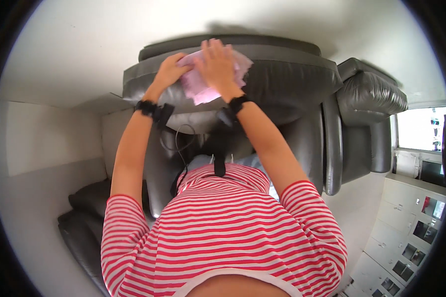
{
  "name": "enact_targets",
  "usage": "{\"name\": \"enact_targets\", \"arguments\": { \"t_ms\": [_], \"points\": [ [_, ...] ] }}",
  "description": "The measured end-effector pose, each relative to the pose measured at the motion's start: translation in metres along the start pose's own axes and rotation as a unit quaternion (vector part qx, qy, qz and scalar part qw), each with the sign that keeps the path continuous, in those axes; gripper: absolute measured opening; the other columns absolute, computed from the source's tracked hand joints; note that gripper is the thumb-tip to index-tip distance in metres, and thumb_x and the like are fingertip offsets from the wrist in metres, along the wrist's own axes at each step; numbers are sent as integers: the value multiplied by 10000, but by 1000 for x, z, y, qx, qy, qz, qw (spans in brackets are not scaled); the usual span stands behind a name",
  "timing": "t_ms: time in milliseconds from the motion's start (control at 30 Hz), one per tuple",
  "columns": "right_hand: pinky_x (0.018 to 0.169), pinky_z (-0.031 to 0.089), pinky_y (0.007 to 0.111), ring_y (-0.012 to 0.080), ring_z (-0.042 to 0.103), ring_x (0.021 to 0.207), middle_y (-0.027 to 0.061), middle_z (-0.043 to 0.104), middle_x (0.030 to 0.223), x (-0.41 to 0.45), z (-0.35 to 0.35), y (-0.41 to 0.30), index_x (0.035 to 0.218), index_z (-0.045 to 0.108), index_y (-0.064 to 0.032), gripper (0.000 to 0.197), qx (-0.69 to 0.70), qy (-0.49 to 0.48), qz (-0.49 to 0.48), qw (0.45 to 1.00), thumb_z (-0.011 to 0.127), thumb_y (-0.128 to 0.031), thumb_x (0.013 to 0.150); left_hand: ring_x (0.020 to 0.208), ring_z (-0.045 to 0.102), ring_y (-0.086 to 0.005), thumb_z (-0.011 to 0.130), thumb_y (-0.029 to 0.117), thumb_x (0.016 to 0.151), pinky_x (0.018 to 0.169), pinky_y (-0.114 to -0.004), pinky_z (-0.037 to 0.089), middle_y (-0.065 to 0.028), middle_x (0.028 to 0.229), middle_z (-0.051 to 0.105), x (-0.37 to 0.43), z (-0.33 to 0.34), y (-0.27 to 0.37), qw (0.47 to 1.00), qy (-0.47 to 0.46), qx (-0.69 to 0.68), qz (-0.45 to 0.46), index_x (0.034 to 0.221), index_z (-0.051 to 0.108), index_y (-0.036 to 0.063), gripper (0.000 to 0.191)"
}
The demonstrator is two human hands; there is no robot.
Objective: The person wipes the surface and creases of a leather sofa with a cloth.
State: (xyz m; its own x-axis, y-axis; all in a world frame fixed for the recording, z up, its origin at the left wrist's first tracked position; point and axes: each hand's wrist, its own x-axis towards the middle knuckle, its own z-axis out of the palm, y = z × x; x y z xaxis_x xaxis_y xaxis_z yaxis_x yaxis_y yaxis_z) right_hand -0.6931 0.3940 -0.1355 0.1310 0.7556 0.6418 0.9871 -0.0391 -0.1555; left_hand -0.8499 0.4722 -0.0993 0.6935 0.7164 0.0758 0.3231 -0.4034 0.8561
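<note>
A pink cloth [195, 83] with ragged-looking edges lies on the backrest of a black leather-look sofa [286, 81]. At its left edge my left hand [173, 70] pinches the cloth, thumb and fingers bent around it. My right hand [217, 67] rests flat across the cloth's middle, fingers stretched toward the top of the backrest. The layer under that palm is hidden. Each wrist wears a black strap with a small device, and a dark cable [178, 143] loops below the left one.
A pale wall [107, 29] rises behind the sofa. To the right stands another black seat with a puffy backrest [371, 92], then white cabinets [390, 219] with glass panes and a bright window [418, 128]. More black seating [85, 237] is at lower left.
</note>
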Motion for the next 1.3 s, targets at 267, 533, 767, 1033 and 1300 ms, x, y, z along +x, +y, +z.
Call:
{"name": "enact_targets", "arguments": {
  "t_ms": [267,533,767,1033,1300],
  "points": [
    [1026,296,515,333,459,1201,198,529,1246,3,27,-74,1203,553,-34,526,141,59,-62,986,583,-395,822,762,570,-70,687,105,795,671,-221,477,-16,873,630,-65,-49,-43,983,115,-61,-127,1053,597,8,290],
    [852,392,447,314,508,1030,116,554,1090,-30,-47,32,1174,529,-80,450,139,8,53,989,644,-241,770,838,590,-171,669,116,786,769,-308,477,-78,897,638,-6,-23,4,991,126,-25,-47,1069,605,38,300],
    [858,378,415,277,506,1029,83,532,1079,-36,-58,30,1209,531,-170,478,152,-82,17,985,641,-169,745,1043,523,-323,622,72,777,916,-404,424,-118,1055,583,-31,1,8,913,171,270,252,1064,590,86,290],
    [931,338,395,242,498,1073,60,549,1135,-25,-61,18,1004,668,-168,266,185,-63,-73,978,589,-133,753,1006,555,-273,674,125,755,842,-358,472,-72,1092,587,-76,-11,-3,948,170,240,125,1045,604,93,301],
    [869,387,357,216,578,908,22,643,884,-17,-59,35,871,658,-134,99,198,-9,-69,978,606,-174,797,861,617,-213,669,112,754,713,-313,520,-1,938,633,-63,-1,21,856,302,351,232,879,660,116,125]
  ]
}}
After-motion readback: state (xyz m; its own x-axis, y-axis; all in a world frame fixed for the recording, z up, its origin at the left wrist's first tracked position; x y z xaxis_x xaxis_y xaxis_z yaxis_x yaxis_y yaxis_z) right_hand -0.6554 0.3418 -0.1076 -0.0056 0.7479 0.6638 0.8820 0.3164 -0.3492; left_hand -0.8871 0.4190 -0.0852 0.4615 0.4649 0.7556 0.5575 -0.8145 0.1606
